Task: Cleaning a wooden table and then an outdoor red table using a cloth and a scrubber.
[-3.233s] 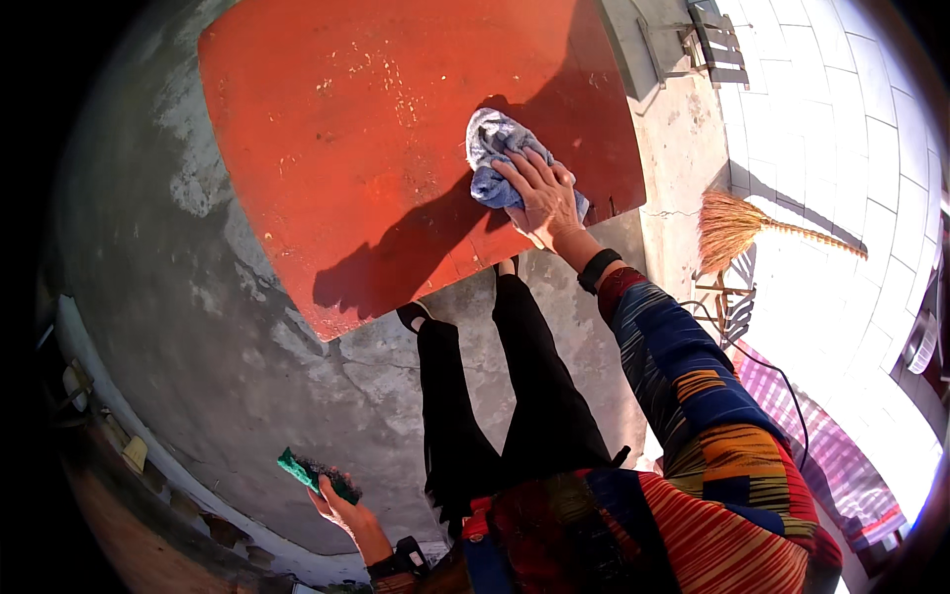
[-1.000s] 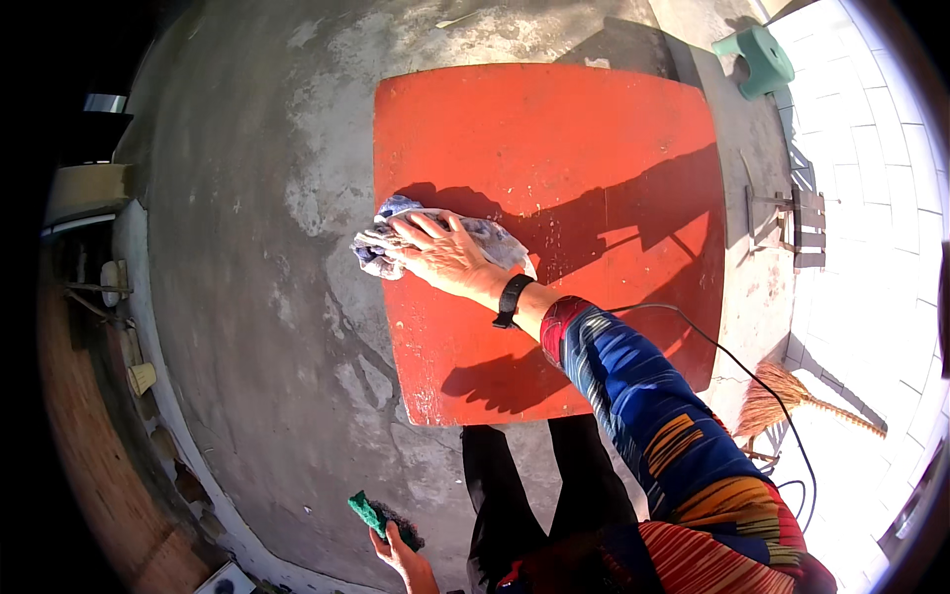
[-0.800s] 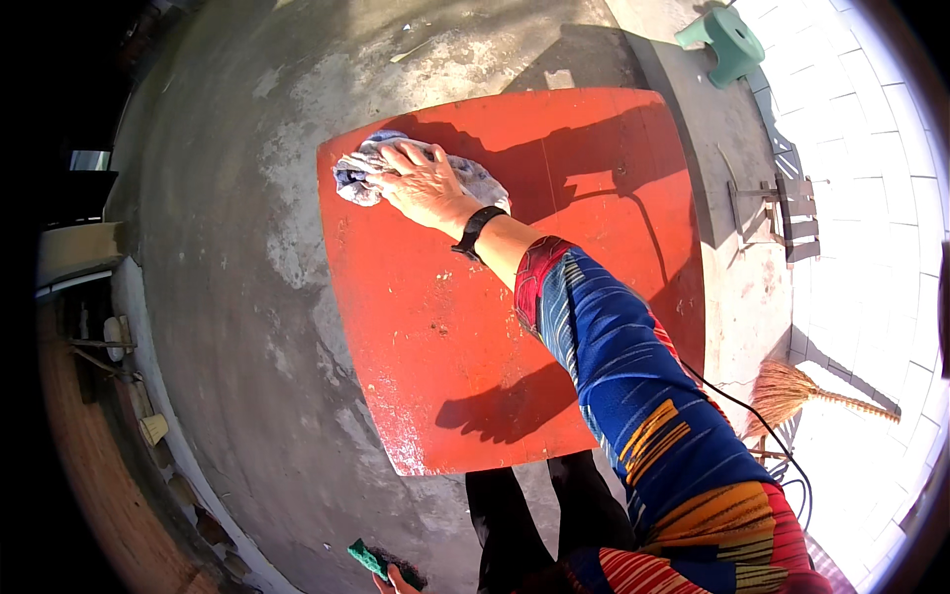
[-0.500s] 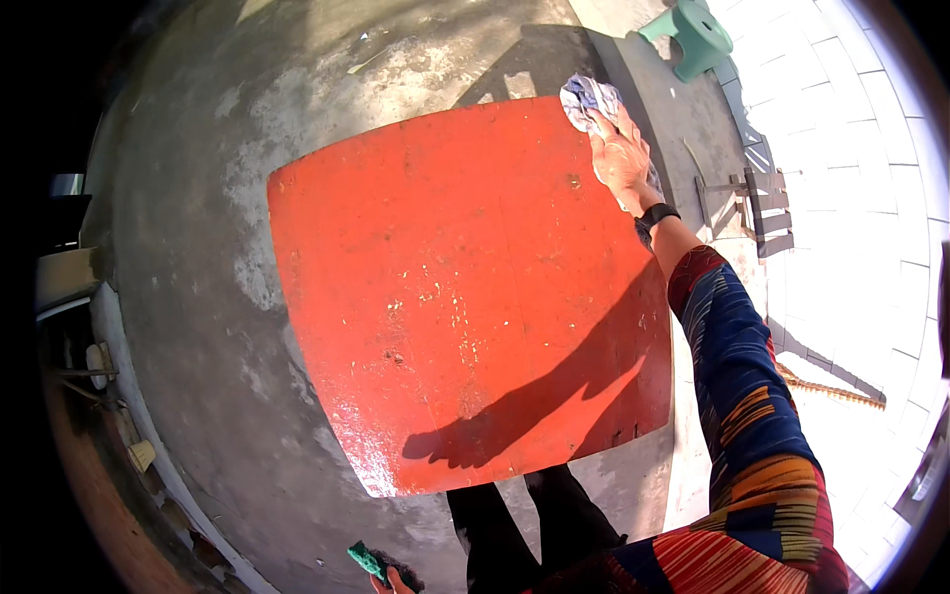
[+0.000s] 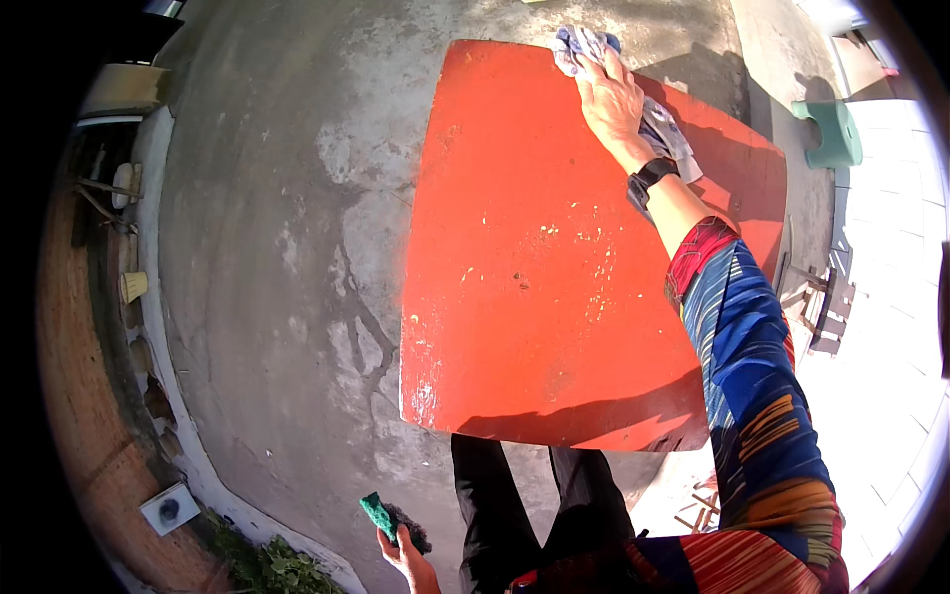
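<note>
A red tabletop (image 5: 534, 327), scuffed and flecked with pale chips, lies before me. At its far edge my right hand (image 5: 616, 104) presses a crumpled white and purple cloth (image 5: 671, 139) against the surface. The fingers reach forward over the cloth, and parts of it bunch out past the fingertips and beside the hand. Low in the view, off the near edge of the tabletop, my left hand (image 5: 408, 562) grips a green scouring pad (image 5: 377, 513) together with a dark, fuzzy scrubber (image 5: 411, 532). Both are held apart from the tabletop.
Grey concrete floor (image 5: 267, 247) surrounds the tabletop. A green plastic stool (image 5: 836, 134) and a small slatted wooden seat (image 5: 833, 312) stand to the right, by white tiles (image 5: 891, 396). Along the left run a low white curb (image 5: 178, 366), a yellow cup (image 5: 133, 286) and plants (image 5: 282, 569).
My view has swung left, so the tabletop sits further right. The right hand with the cloth has moved from the far right corner leftward along the far edge. More of my left hand shows.
</note>
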Action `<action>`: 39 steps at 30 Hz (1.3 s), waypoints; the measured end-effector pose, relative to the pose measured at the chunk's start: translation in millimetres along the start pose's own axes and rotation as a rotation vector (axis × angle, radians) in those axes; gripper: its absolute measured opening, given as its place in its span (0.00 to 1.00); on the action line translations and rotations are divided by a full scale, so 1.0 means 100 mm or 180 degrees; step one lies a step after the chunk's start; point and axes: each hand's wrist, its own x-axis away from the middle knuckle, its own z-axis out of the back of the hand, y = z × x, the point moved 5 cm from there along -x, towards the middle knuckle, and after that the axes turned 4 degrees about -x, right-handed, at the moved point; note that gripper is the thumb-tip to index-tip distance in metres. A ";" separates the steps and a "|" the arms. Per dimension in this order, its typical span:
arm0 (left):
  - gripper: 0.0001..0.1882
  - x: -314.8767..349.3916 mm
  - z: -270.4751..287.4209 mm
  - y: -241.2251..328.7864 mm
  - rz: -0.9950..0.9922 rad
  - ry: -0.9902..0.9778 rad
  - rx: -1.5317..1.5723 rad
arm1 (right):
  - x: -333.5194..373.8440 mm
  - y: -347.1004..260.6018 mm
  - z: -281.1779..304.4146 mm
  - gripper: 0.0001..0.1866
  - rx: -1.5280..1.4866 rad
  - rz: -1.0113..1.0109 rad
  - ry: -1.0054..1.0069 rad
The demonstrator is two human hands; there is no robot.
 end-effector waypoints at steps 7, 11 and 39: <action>0.18 -0.25 0.27 -0.20 -0.0052 0.0014 0.0435 | 0.73 -1.55 -0.10 0.18 -0.0948 0.1259 -0.0592; 0.17 -0.33 0.15 0.02 -0.0032 -0.0263 0.0442 | 2.06 -2.35 0.47 0.17 -0.1324 0.1781 -0.1465; 0.21 -0.29 0.04 0.33 -0.0412 -0.0415 -0.0401 | 1.01 2.13 1.57 0.22 0.0355 -0.0829 -0.0661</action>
